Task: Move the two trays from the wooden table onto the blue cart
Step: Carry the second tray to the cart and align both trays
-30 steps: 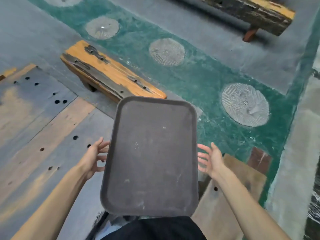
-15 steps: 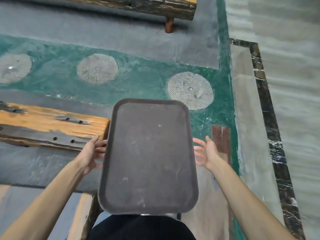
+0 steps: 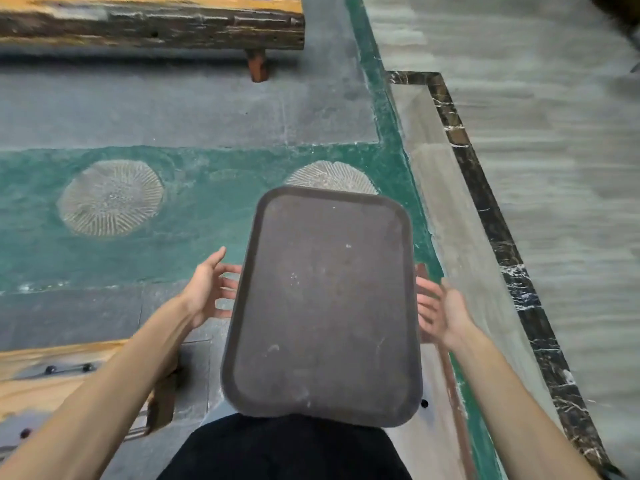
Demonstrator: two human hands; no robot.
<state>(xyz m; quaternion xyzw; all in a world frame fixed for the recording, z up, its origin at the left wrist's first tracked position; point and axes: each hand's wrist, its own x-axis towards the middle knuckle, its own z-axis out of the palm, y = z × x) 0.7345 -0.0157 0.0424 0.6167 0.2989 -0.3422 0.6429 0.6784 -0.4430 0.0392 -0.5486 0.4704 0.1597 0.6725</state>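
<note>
Brown tray (image 3: pixel 323 306) carried centre frame, long axis 12-to-6, near end against the torso. Left hand (image 3: pixel 204 289) at 9, right hand (image 3: pixel 441 311) at 3, both grips wide, fingers under the long edges. Blue cart not visible.

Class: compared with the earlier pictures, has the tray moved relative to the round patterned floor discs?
Yes. The tray now overlaps the round disc by the marble border; earlier it lay left of it, so it has gone rightward.

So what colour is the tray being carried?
Dark brown tray, scuffed with pale specks; the head view shows it plainly.
</note>
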